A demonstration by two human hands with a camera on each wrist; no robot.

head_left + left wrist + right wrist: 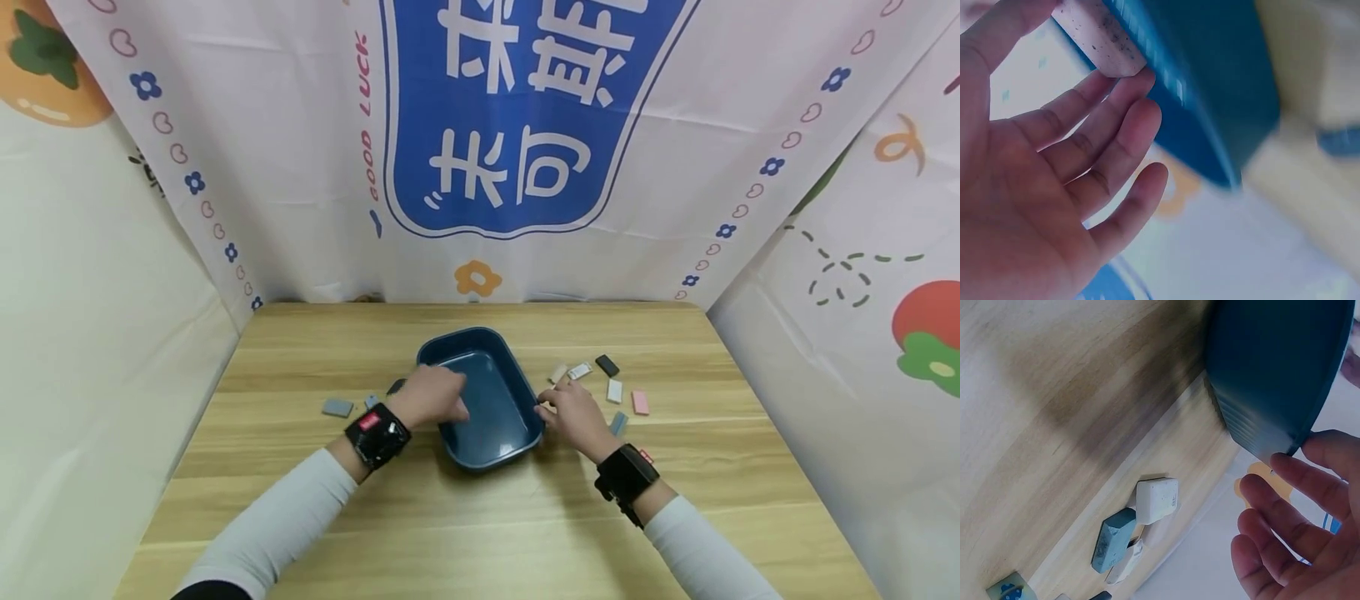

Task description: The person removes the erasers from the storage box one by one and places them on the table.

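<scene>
A deep blue rectangular tray sits in the middle of the wooden table. My left hand is over the tray's left side. In the left wrist view it pinches a pale pink speckled eraser beside the tray wall; the head view hides this eraser. At the tray's right edge, my right hand pinches the rim between thumb and forefinger, its other fingers loosely bent. The right wrist view shows that grip at the corner of the tray.
Right of the tray lie several small erasers, among them a black one, a white one, a pink one and a teal one. A grey-blue eraser lies to the left. Printed cloth hangs behind the table.
</scene>
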